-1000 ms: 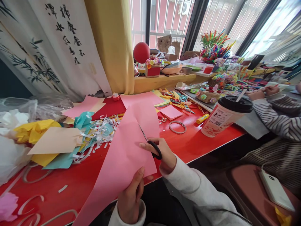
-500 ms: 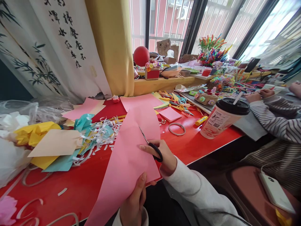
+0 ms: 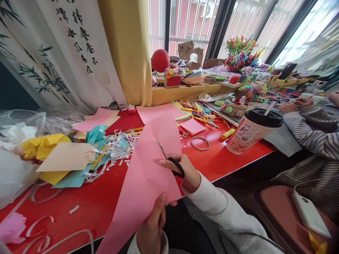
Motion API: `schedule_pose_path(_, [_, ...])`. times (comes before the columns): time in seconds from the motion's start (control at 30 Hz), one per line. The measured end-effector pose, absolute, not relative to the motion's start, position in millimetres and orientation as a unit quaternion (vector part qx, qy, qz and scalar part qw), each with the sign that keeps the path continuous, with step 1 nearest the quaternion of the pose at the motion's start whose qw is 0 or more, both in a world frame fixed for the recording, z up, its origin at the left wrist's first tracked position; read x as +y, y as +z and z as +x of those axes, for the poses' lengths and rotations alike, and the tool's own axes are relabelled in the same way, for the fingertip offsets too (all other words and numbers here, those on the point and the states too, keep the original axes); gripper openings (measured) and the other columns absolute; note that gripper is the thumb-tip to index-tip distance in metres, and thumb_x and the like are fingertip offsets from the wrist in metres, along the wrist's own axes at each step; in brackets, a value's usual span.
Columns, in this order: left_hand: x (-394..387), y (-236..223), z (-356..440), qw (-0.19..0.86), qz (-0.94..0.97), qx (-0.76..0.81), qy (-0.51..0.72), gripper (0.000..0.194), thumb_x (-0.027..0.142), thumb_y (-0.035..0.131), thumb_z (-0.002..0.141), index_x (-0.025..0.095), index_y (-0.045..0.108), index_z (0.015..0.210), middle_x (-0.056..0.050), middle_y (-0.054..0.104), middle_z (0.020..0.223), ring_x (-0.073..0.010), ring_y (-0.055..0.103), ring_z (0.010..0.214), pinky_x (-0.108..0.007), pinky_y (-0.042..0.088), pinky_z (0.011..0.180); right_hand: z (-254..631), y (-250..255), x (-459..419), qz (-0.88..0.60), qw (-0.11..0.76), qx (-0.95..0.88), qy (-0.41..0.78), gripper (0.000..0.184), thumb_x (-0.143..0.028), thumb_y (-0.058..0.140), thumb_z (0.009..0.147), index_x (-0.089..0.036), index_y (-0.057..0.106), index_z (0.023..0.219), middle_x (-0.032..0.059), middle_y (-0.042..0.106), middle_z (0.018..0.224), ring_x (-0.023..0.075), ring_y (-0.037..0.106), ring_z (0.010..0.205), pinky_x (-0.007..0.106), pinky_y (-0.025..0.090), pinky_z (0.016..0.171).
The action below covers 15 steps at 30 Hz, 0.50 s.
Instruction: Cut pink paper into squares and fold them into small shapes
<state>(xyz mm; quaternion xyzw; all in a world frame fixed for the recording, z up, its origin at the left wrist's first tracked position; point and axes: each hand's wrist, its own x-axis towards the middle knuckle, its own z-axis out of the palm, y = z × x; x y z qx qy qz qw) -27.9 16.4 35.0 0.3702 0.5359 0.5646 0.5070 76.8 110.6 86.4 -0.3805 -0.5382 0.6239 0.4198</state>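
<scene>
Pinching the near edge of a large pink paper sheet (image 3: 141,180) between thumb and fingers, the left hand (image 3: 153,224) is keeping a nearly closed grip, the sheet's near-left end running out of view. Farther and to the right, the right hand (image 3: 186,173) is curling around black-handled metal scissors (image 3: 177,168), making it the nearer hand to them; their long axis is pointing far-left across the sheet, which is stretching from near-left to far-right. Paper is hiding most left fingers, and whether a second blade is lying underneath, or how wide the blades are opening, is hard to tell.
</scene>
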Motion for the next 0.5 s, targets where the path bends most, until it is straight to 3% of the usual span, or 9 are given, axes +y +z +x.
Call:
schedule_pose_path(0.2, [13.0, 39.8, -26.3, 0.528, 0.364, 0.531, 0.555, 0.026, 0.035, 0.052, 0.076, 0.017, 0.057, 0.058, 0.008, 0.024, 0.033, -0.0058, 0.016, 0.032, -0.024, 0.027, 0.041, 72.0, 89.2, 110.1, -0.383, 0.415, -0.529, 0.633, 0.039, -0.054, 0.064, 0.058, -0.016, 0.053, 0.056, -0.0027, 0.041, 0.049, 0.0079, 0.034, 0.046, 0.023, 0.025, 0.042])
schedule_pose_path(0.5, [10.8, 40.8, -17.8, 0.526, 0.346, 0.54, 0.559, 0.027, 0.037, 0.054, 0.074, 0.016, 0.059, 0.058, 0.008, 0.023, 0.033, -0.0051, 0.016, 0.033, -0.023, 0.025, 0.039, 76.4, 83.0, 107.3, -0.399, 0.43, -0.511, 0.629, 0.035, -0.048, 0.066, 0.059, -0.015, 0.054, 0.056, -0.0021, 0.043, 0.051, 0.0081, 0.037, 0.047, 0.023, 0.027, 0.043])
